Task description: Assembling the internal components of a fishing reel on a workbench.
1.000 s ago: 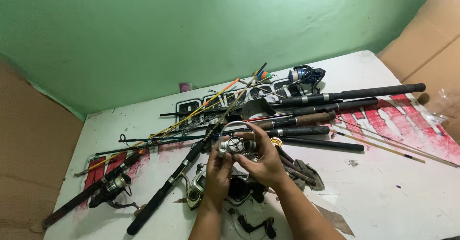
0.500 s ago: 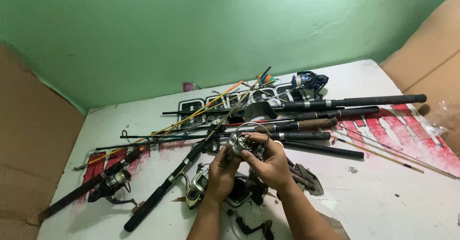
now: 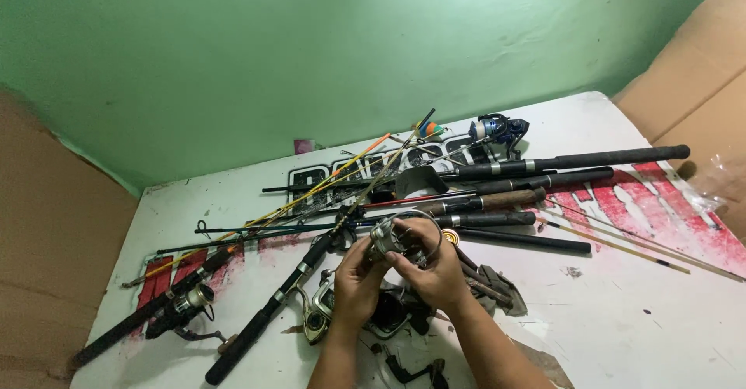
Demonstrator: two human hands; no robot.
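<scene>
Both my hands hold a silver spinning reel (image 3: 394, 239) just above the white table (image 3: 622, 327). My left hand (image 3: 356, 280) grips its left side and underside. My right hand (image 3: 437, 268) wraps its right side, fingers on the spool, with the thin wire bail arching over the top. Under my hands lie other reels (image 3: 322, 311) and dark reel parts (image 3: 408, 369). A pile of fishing rods (image 3: 497, 198) with dark and cork handles stretches across the table behind the reel.
A black rod with a reel (image 3: 183, 307) lies at the left front. A blue reel (image 3: 497, 130) sits at the back. Yellow and orange thin rods (image 3: 311, 195) cross the pile. Cardboard (image 3: 691, 86) stands at the right, and a green wall behind.
My hands have stayed on the reel and shifted their fingers slightly around it. The view has drifted a little; nothing else on the table has moved.
</scene>
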